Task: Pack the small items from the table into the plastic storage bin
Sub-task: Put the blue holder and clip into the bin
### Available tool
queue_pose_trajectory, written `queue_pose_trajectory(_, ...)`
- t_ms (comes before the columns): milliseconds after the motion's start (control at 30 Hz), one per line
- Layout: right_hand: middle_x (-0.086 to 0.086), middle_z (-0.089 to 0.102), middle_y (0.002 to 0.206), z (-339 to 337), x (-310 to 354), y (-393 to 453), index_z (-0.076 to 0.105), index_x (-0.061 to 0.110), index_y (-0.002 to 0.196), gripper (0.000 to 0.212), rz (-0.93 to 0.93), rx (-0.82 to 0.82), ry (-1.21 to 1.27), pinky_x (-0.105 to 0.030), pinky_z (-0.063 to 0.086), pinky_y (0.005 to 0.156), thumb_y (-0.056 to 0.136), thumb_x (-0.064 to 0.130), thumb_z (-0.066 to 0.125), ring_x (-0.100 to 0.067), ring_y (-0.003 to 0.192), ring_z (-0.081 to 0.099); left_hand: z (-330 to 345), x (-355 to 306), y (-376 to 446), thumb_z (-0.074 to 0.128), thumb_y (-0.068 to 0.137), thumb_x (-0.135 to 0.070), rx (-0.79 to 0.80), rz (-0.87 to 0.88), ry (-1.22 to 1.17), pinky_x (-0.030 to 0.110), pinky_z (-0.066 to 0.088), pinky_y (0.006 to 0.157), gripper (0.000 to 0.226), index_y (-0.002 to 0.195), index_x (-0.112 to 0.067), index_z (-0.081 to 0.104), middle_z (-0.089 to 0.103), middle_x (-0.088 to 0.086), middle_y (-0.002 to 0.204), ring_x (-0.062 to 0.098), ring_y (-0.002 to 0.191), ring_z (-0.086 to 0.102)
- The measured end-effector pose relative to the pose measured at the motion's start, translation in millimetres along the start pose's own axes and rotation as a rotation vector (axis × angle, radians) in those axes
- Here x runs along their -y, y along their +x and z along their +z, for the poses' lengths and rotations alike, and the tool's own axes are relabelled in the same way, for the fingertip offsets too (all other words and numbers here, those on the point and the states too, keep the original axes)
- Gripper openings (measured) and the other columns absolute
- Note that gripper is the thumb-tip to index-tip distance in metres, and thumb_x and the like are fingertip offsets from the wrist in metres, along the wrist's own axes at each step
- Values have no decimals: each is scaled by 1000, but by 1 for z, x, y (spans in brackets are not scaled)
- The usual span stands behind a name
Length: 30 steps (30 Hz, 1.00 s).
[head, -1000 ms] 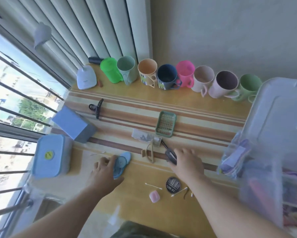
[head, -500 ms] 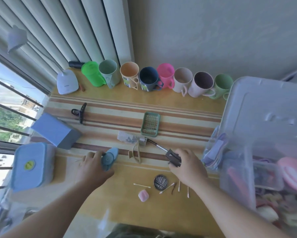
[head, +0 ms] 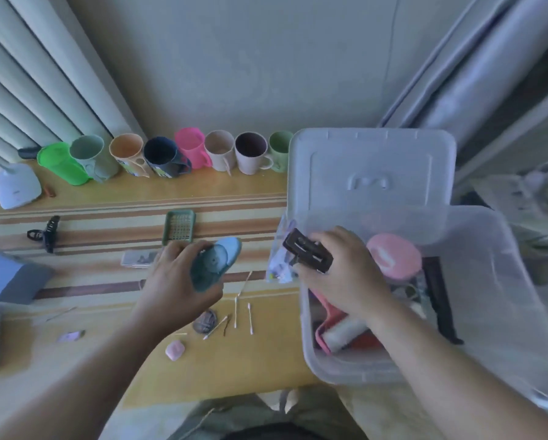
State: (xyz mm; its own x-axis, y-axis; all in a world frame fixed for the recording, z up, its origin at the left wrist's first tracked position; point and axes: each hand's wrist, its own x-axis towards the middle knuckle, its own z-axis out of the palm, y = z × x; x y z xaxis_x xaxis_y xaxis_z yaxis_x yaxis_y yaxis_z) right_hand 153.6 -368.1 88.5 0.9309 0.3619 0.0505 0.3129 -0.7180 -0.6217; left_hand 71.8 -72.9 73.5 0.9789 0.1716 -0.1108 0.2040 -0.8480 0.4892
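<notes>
My left hand (head: pixel 177 281) holds a blue oval plastic item (head: pixel 215 263) lifted above the table. A dark clip-like tool (head: pixel 307 255) is gripped by my right hand (head: pixel 342 271), which hovers over the left rim of the clear plastic storage bin (head: pixel 310 347). The bin holds a pink round case (head: pixel 393 255), a white roll and other items; its lid (head: pixel 371 173) leans up behind it. Cotton swabs (head: pixel 242 312), a small round dark tin (head: pixel 204 322) and a pink eraser-like piece (head: pixel 175 350) lie on the table between my arms.
A row of coloured mugs (head: pixel 168 157) lines the back wall. A green mesh tray (head: pixel 179 227), a black hair clip (head: pixel 47 233), a small clear packet (head: pixel 137 258), a blue box (head: pixel 9 277) and a white lamp base (head: pixel 17 185) lie on the left side.
Both hands lifted off the table and swung right: the left raised the blue item, the right carried the dark tool over the bin's rim. The view turned toward the bin.
</notes>
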Motion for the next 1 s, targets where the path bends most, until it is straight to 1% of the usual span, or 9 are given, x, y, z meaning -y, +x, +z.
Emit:
queue_pose_trajectory(100, 4, 61, 94, -43, -71, -41, 73, 24, 112, 47, 118, 20, -168, -35, 44, 77, 78, 56, 75, -25, 92, 57, 24, -67, -1, 80, 69, -49, 10, 159, -60, 34, 48, 83, 70, 132, -33, 55, 52, -11, 117, 15, 106, 55)
queue_pose_trajectory(167, 0, 63, 104, -55, -111, -64, 72, 27, 117, 51, 157, 168, -332, -40, 49, 83, 80, 62, 72, -32, 103, 57, 43, -105, -3, 76, 68, -54, 27, 284, -29, 35, 51, 83, 71, 131, -27, 58, 54, -6, 115, 19, 101, 57)
queue_pose_trajectory(233, 1, 58, 114, -57, -133, -76, 68, 35, 119, 49, 156, 344, -513, -40, 50, 86, 80, 64, 65, -33, 113, 53, 64, -138, -7, 73, 68, -55, 51, 432, 38, 37, 51, 83, 71, 130, -23, 61, 57, -1, 113, 25, 98, 57)
queue_pose_trajectory(333, -1, 50, 126, -51, -141, -76, 62, 37, 128, 49, 158, 456, -593, -45, 45, 96, 85, 61, 63, -32, 123, 45, 95, -175, -13, 70, 69, -55, 121, 557, 134, 38, 53, 79, 68, 130, -26, 61, 58, 1, 114, 28, 98, 58)
queue_pose_trajectory(467, 0, 49, 133, -44, -142, -69, 54, 40, 141, 53, 125, 412, -567, -46, 43, 97, 91, 58, 63, -31, 123, 46, 123, -194, -16, 71, 68, -53, 206, 468, 218, 37, 55, 79, 66, 129, -31, 56, 55, -2, 114, 25, 99, 55)
queue_pose_trajectory(567, -1, 46, 130, -37, -144, -69, 55, 44, 139, 54, 129, 378, -539, -46, 44, 95, 89, 56, 70, -30, 120, 46, 131, -195, -16, 72, 68, -51, 205, 411, 238, 40, 56, 79, 65, 127, -29, 57, 55, 0, 112, 27, 97, 55)
queue_pose_trajectory(767, 1, 45, 125, -44, -152, -67, 49, 42, 146, 65, 211, 354, -428, -46, 50, 98, 88, 53, 75, -26, 114, 49, 132, -195, -14, 69, 76, -54, 265, 390, 339, 35, 51, 94, 74, 141, -35, 41, 47, -2, 130, 23, 116, 46)
queue_pose_trajectory(900, 9, 47, 128, -59, -158, -74, 47, 37, 148, 64, 125, 359, -237, -42, 54, 96, 89, 34, 71, -21, 117, 52, 136, -197, -15, 73, 72, -55, 249, 372, 390, 39, 52, 95, 77, 140, -35, 42, 50, -2, 132, 24, 118, 48)
queue_pose_trajectory(1000, 11, 49, 136, -63, -150, -81, 46, 34, 149, 69, 1, 372, -143, -40, 53, 98, 86, 39, 72, -18, 123, 50, 140, -198, -15, 72, 72, -55, 239, 402, 413, 39, 53, 92, 79, 141, -34, 42, 54, -1, 131, 24, 113, 56)
